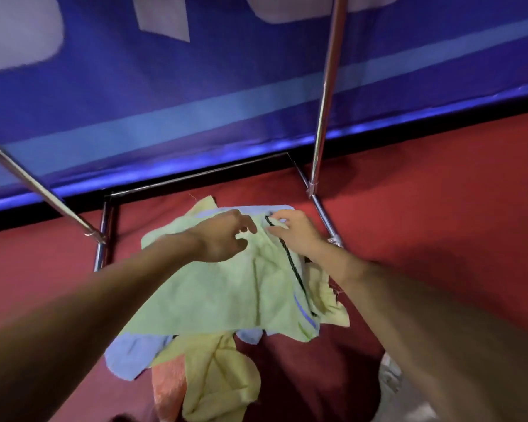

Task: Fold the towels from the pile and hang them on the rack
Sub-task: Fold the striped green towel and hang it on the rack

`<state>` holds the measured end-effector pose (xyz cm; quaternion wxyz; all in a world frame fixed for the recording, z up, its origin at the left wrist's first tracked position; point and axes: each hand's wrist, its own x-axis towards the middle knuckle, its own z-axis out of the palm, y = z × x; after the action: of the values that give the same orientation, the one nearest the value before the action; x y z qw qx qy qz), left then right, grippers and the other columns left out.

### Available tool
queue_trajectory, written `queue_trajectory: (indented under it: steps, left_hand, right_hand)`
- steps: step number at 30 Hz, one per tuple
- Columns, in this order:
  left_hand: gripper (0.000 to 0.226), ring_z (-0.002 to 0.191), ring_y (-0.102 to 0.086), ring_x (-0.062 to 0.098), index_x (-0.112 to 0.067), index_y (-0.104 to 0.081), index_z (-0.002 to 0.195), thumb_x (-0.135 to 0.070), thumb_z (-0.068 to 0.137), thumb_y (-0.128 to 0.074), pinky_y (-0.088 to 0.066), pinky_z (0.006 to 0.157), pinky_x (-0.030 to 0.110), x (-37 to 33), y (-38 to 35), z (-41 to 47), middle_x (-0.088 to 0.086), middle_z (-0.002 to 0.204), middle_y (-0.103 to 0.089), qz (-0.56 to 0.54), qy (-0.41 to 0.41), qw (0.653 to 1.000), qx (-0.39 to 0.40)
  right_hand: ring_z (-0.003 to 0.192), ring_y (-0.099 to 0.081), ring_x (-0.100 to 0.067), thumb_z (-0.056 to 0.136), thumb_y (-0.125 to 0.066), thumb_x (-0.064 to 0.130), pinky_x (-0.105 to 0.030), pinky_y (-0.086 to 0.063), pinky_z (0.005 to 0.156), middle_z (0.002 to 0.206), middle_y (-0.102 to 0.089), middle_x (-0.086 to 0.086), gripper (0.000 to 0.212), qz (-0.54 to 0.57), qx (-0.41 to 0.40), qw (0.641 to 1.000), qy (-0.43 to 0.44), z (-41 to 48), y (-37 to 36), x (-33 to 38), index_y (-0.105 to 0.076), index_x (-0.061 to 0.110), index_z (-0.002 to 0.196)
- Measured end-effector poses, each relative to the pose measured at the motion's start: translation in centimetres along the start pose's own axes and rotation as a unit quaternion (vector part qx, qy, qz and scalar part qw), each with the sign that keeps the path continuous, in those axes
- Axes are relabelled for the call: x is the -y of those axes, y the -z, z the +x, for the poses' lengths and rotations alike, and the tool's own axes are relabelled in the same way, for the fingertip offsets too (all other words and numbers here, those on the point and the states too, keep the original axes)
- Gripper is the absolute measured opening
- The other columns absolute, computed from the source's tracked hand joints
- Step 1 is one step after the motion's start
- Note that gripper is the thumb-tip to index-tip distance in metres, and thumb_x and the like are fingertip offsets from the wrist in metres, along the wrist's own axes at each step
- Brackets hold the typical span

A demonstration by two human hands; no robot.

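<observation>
Pinching green towel [220, 293]: left hand [226, 236], right hand [290, 231] | pile [214, 376] beneath partly hidden | rack [323, 102] top cropped

Red carpet floor [439, 208]; blue banner [195, 71] behind, pale stripe [195, 108], white shapes [19, 32]; black strip [28, 221] along base.

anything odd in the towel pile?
Yes: a dark twisted cord lies across the green towel on top of the pile. It runs from the right hand, which seems to pinch its upper end, down to the towel's striped edge. It is no towel and could get folded in.
</observation>
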<state>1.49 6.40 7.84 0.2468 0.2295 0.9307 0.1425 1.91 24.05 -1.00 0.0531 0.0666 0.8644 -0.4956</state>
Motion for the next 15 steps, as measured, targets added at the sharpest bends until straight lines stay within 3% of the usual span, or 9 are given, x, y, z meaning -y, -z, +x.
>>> queue_trajectory:
  steps: [2, 4, 8, 12, 15]
  left_hand:
    - [0.038, 0.117, -0.051, 0.022, -0.014, -0.051, 0.131, -0.015, 0.093, -0.054, -0.037, 0.094, 0.024, 0.3, 2.9, -2.3, 0.006, 0.128, -0.051, 0.036, -0.004, 0.999, -0.028]
    - [0.039, 0.118, -0.051, 0.023, -0.008, -0.049, 0.13, -0.012, 0.092, -0.056, -0.036, 0.091, 0.022, 0.2, 5.4, -4.8, 0.008, 0.128, -0.051, 0.024, 0.002, 0.997, -0.078]
    - [0.049, 0.121, -0.05, 0.027, -0.013, -0.044, 0.132, -0.015, 0.086, -0.059, -0.04, 0.1, 0.034, 0.4, 8.5, -9.0, 0.008, 0.132, -0.049, -0.061, 0.012, 0.986, -0.153]
    - [0.077, 0.137, -0.034, 0.019, -0.005, -0.017, 0.15, -0.006, 0.088, -0.061, -0.029, 0.102, 0.019, 0.6, 9.9, -12.1, 0.007, 0.152, -0.03, -0.123, 0.041, 0.97, -0.208]
    - [0.079, 0.127, -0.043, 0.007, -0.013, -0.024, 0.151, 0.001, 0.084, -0.062, -0.033, 0.089, 0.007, 1.3, 10.2, -13.5, -0.006, 0.146, -0.04, -0.202, 0.017, 0.944, -0.259]
  right_hand:
    - [0.067, -0.049, -0.003, 0.084, -0.071, 0.014, -0.016, -0.036, 0.062, 0.077, -0.061, 0.005, 0.005, -0.023, 0.033, 0.997, 0.063, -0.2, 0.3, 3.8, -0.073, 0.015, 0.089]
    - [0.078, -0.052, -0.005, 0.083, -0.07, 0.013, -0.015, -0.037, 0.067, 0.085, -0.068, -0.005, 0.011, -0.093, 0.068, 0.986, 0.123, -0.7, 1.1, 8.2, -0.073, 0.012, 0.094]
    - [0.089, -0.059, -0.011, 0.08, -0.068, 0.005, -0.023, -0.04, 0.075, 0.098, -0.073, -0.005, 0.023, -0.167, 0.119, 0.957, 0.205, -2.1, 2.9, 17.4, -0.075, 0.013, 0.1]
    - [0.082, -0.059, -0.004, 0.075, -0.067, 0.0, -0.011, -0.041, 0.07, 0.084, -0.072, 0.004, 0.026, -0.129, 0.085, 0.953, 0.259, -4.2, 3.9, 23.7, -0.078, 0.017, 0.092]
    - [0.087, -0.061, -0.007, 0.075, -0.071, 0.004, -0.011, -0.041, 0.073, 0.082, -0.068, 0.012, 0.025, -0.082, 0.043, 0.955, 0.283, -5.5, 3.0, 25.0, -0.075, 0.021, 0.094]
